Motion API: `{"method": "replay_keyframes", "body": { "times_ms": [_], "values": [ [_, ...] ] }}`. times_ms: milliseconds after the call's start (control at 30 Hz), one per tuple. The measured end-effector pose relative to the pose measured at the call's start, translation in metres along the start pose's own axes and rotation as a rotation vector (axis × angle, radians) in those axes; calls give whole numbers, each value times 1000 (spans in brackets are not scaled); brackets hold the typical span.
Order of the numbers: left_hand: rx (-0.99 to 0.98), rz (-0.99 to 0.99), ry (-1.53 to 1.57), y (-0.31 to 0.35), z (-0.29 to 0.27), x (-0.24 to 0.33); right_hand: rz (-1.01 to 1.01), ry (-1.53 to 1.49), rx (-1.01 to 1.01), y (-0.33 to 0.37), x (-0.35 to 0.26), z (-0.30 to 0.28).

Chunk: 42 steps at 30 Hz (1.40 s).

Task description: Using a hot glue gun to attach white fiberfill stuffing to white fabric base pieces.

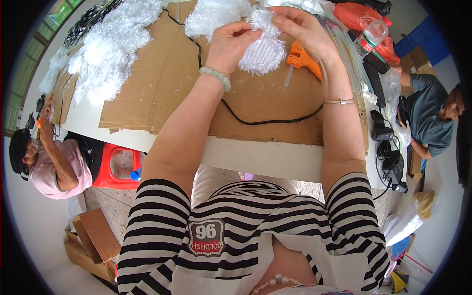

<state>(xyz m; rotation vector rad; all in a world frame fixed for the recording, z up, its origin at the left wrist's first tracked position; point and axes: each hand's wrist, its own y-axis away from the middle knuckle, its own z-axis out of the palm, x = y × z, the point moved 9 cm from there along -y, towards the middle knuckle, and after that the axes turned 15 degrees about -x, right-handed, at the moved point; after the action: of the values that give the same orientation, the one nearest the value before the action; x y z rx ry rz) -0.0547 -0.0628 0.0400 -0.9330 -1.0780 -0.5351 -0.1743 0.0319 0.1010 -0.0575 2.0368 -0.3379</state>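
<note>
Your left hand [231,42]: fingers closed in a pinch on the left edge of a round, white, fluffy tinsel-like ornament [263,51]; a pale green bead bracelet [215,77] sits at that wrist.

Your right hand [302,27]: fingers curled shut on the ornament's upper edge; a thin metal bangle [338,102] circles that forearm.

The ornament: held between both hands just above the flat brown cardboard sheet [162,83] that covers the white table [255,157], at its far side.

Beside it, to your right: an orange hot-glue gun [303,60] lying on the cardboard, nozzle toward you, near your right wrist. Its black cable [255,121] runs across the cardboard under your forearms.

To your left: a heap of loose white fluffy material [105,54] on the cardboard's far left corner.

Below the table edge, left: a red plastic stool [110,169]. A person in pink [54,169] sits there; another person in grey-green [427,115] is at the right.
</note>
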Motion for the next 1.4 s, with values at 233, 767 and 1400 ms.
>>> {"method": "replay_keyframes", "body": {
  "times_ms": [233, 767, 1400],
  "values": [
    [79, 28, 108, 2, -4, 1, 92, 108, -244, -3, 16, 23],
    [286, 43, 261, 10, -26, 9, 79, 136, -69, -3, 4, 20],
    [102, -36, 445, 5, -6, 2, 23, -207, 162, 4, 13, -31]
  ]
}}
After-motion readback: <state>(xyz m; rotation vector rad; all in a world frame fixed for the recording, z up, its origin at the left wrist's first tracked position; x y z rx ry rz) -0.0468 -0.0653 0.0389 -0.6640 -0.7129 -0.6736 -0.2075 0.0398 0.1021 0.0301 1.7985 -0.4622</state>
